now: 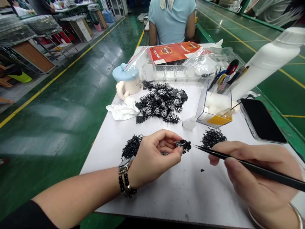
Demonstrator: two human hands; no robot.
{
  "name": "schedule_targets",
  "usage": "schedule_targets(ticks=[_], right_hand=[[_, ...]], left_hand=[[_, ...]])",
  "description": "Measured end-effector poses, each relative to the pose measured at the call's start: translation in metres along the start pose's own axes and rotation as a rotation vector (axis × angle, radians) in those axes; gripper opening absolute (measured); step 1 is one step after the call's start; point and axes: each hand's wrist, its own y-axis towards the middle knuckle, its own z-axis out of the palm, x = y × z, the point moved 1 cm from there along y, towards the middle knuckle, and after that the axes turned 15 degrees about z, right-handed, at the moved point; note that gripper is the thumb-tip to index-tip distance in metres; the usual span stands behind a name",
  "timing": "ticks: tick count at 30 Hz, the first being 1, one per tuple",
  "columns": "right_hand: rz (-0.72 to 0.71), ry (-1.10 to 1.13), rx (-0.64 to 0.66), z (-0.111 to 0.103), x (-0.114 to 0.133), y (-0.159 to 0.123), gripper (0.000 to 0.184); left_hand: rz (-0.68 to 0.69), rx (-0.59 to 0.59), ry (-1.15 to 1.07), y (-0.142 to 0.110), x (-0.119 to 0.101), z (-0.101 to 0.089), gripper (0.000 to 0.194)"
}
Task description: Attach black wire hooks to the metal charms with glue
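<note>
My left hand (158, 156) pinches a small black-and-silver part (183, 145) between thumb and fingers above the white table; its exact kind I cannot make out. My right hand (254, 171) is closed around black tweezers (221, 155), whose fine tip points left and stops just short of that part. Under the tweezers and to the right lies a pile of short black curved pieces (213, 137). A second such pile (132, 146) sits behind my left wrist, partly hidden. Farther back spreads a large heap of black-and-silver parts (162, 101). One tiny black piece (202, 170) lies alone on the table.
A lidded mug (127, 81) and crumpled tissue (124, 109) stand at the back left. To the right are a clear tool holder (214, 108), a white bottle (269, 60) and a phone (262, 119). Behind lie clear trays (176, 72); a person in light blue (171, 22) sits ahead.
</note>
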Motion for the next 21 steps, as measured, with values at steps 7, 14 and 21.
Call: schedule_targets(ticks=[7, 14, 21], right_hand=[[0.042, 0.211, 0.044, 0.0129, -0.0086, -0.001, 0.024], [0.104, 0.288, 0.08, 0.0126, -0.0102, -0.0012, 0.02], [0.134, 0.339, 0.093, 0.0131, -0.0088, -0.0011, 0.019]], left_hand=[[-0.057, 0.009, -0.092, -0.0023, -0.0023, 0.0016, 0.019], [-0.065, 0.01, -0.125, -0.0036, -0.0058, 0.0028, 0.018], [-0.006, 0.0, -0.105, -0.0047, -0.0047, 0.0028, 0.018]])
